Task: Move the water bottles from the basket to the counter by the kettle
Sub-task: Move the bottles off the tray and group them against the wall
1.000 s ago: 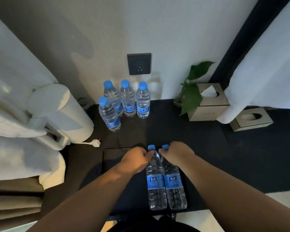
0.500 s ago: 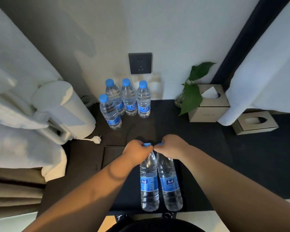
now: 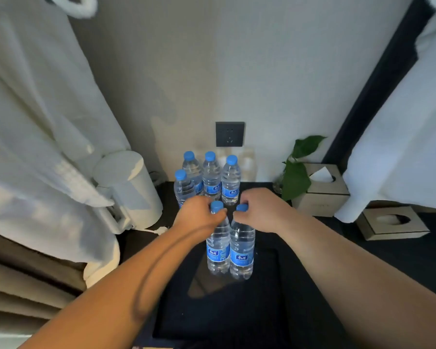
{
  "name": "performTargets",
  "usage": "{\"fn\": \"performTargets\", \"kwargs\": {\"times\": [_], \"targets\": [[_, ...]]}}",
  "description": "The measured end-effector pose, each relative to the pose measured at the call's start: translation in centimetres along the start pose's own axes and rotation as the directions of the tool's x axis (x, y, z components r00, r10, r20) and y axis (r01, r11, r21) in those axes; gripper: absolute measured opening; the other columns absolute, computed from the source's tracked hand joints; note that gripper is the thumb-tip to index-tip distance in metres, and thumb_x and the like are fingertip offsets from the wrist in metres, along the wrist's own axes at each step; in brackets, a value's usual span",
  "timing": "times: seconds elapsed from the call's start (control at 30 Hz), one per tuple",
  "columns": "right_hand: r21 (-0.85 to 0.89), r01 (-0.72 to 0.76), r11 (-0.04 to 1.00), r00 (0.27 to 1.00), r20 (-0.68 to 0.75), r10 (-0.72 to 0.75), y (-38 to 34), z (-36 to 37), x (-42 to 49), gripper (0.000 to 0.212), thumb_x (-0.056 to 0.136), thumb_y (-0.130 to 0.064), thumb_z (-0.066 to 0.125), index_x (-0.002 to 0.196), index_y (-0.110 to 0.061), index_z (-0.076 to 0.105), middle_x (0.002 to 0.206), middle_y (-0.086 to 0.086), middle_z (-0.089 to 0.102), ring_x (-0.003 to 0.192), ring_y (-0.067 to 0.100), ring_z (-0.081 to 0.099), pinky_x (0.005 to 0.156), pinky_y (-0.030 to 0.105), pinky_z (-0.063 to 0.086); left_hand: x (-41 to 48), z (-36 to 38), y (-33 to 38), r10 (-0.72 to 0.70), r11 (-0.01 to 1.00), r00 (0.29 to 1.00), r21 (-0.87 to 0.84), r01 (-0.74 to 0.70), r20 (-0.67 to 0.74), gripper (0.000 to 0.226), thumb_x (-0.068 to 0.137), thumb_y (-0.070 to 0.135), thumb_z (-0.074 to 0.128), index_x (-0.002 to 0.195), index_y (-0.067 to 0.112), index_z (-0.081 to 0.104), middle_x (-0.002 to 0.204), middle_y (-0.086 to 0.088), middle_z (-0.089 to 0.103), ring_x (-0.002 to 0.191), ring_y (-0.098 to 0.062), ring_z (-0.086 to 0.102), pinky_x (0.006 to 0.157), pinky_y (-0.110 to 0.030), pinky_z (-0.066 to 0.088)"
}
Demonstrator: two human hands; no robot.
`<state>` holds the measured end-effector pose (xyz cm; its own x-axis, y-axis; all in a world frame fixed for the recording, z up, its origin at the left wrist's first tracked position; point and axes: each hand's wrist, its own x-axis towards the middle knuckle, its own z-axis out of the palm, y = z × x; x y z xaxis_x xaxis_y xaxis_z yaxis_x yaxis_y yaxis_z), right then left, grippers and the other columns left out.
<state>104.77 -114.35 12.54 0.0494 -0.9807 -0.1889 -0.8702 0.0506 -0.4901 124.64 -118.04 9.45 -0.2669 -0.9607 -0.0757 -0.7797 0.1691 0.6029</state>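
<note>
Two bottles are held by the neck at the centre of the frame: the left bottle (image 3: 218, 244) is gripped just under its cap by the closed fingers of the left hand (image 3: 199, 216), the right bottle (image 3: 241, 250) likewise by the right hand (image 3: 261, 210). Both hang upright, side by side, above the dark basket (image 3: 267, 311) at lower centre. Four bottles (image 3: 209, 178) are already stood on the counter (image 3: 262, 191) at the wall, right of the kettle (image 3: 129, 190). No further bottles are seen in the basket, so the task is judged nearly done, with only this pair left to be set down.
</note>
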Motion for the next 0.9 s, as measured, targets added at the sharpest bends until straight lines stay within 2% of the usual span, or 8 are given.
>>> {"fn": "performTargets", "kwargs": {"times": [0.07, 0.27, 0.4, 0.5, 0.6, 0.7, 0.8, 0.9], "targets": [[0.032, 0.004, 0.999, 0.999, -0.053, -0.002, -0.9, -0.8, 0.5, 0.029, 0.077, -0.043, 0.070, 0.081, -0.016, 0.063, 0.080, 0.003, 0.065, 0.070, 0.023, 0.063, 0.058, 0.041, 0.050, 0.6, -1.1, 0.2, 0.045, 0.999, 0.998, -0.013, -0.046, -0.044, 0.035, 0.084, 0.042, 0.071, 0.059, 0.024, 0.054, 0.054, 0.008, 0.055, 0.050, -0.002, 0.051, 0.047, -0.023, 0.032], [0.050, 0.007, 0.999, 0.983, -0.185, 0.002, -2.0, -1.2, 1.8, 0.022, 0.086, -0.034, 0.071, 0.081, -0.016, 0.060, 0.074, 0.001, 0.061, 0.062, 0.018, 0.055, 0.053, 0.032, 0.040, 2.1, -2.7, 0.6, 0.049, 0.999, 0.995, -0.008, -0.050, -0.089, 0.032, 0.085, 0.037, 0.072, 0.062, 0.026, 0.052, 0.057, 0.008, 0.055, 0.052, -0.003, 0.051, 0.047, -0.024, 0.032], [0.014, -0.008, 1.000, 0.974, -0.226, 0.011, -2.4, -0.4, 2.5, 0.016, 0.091, -0.032, 0.068, 0.097, -0.018, 0.064, 0.085, 0.002, 0.065, 0.073, 0.022, 0.064, 0.061, 0.036, 0.052, 3.1, -3.0, 0.5, 0.048, 0.998, 0.994, 0.041, -0.044, -0.102, 0.024, 0.086, 0.033, 0.070, 0.071, 0.026, 0.053, 0.064, 0.007, 0.056, 0.058, -0.002, 0.052, 0.048, -0.023, 0.031], [0.004, -0.032, 0.999, 0.973, -0.229, 0.032, -2.2, 0.3, 3.1, 0.019, 0.095, -0.031, 0.066, 0.109, -0.019, 0.063, 0.093, 0.004, 0.066, 0.078, 0.024, 0.064, 0.062, 0.033, 0.048, 3.5, -2.8, 0.3, 0.071, 0.995, 0.994, 0.081, -0.065, -0.079, 0.017, 0.091, 0.029, 0.065, 0.080, 0.020, 0.056, 0.071, 0.007, 0.057, 0.064, -0.011, 0.055, 0.051, -0.025, 0.033], [-0.004, -0.041, 0.999, 0.974, -0.222, 0.040, -1.9, 0.9, 3.7, 0.026, 0.099, -0.033, 0.063, 0.121, -0.019, 0.061, 0.095, 0.008, 0.068, 0.079, 0.023, 0.064, 0.063, 0.031, 0.044, 3.7, -2.3, 0.3, 0.087, 0.988, 0.991, 0.133, -0.073, -0.103, 0.016, 0.095, 0.029, 0.062, 0.086, 0.021, 0.052, 0.080, 0.002, 0.059, 0.072, -0.018, 0.056, 0.060, -0.029, 0.038], [-0.046, -0.047, 0.998, 0.972, -0.234, 0.035, -1.7, 1.2, 4.4, 0.028, 0.101, -0.036, 0.059, 0.123, -0.018, 0.060, 0.097, 0.008, 0.068, 0.085, 0.026, 0.066, 0.064, 0.032, 0.045, 4.4, -2.3, 0.9, 0.057, 0.986, 0.996, 0.162, -0.046, -0.067, 0.013, 0.099, 0.025, 0.058, 0.092, 0.015, 0.059, 0.091, -0.007, 0.068, 0.084, -0.026, 0.065, 0.068, -0.032, 0.043], [-0.075, -0.052, 0.996, 0.972, -0.232, 0.034, -1.5, 1.4, 4.9, 0.031, 0.101, -0.038, 0.056, 0.126, -0.018, 0.056, 0.096, 0.006, 0.067, 0.084, 0.025, 0.064, 0.066, 0.036, 0.052, 4.9, -2.5, 1.1, 0.048, 0.986, 0.997, 0.163, -0.038, -0.058, 0.015, 0.099, 0.026, 0.057, 0.104, 0.013, 0.064, 0.096, -0.008, 0.069, 0.088, -0.026, 0.065, 0.070, -0.032, 0.043], [-0.098, -0.057, 0.994, 0.970, -0.240, 0.032, -1.2, 1.8, 5.2, 0.035, 0.100, -0.045, 0.055, 0.126, -0.022, 0.055, 0.094, 0.000, 0.066, 0.081, 0.022, 0.064, 0.065, 0.036, 0.054, 5.3, -2.5, 0.7, 0.034, 0.987, 0.999, 0.159, -0.027, -0.042, 0.016, 0.099, 0.033, 0.057, 0.102, 0.019, 0.063, 0.094, -0.003, 0.068, 0.087, -0.023, 0.065, 0.070, -0.032, 0.044]]}}
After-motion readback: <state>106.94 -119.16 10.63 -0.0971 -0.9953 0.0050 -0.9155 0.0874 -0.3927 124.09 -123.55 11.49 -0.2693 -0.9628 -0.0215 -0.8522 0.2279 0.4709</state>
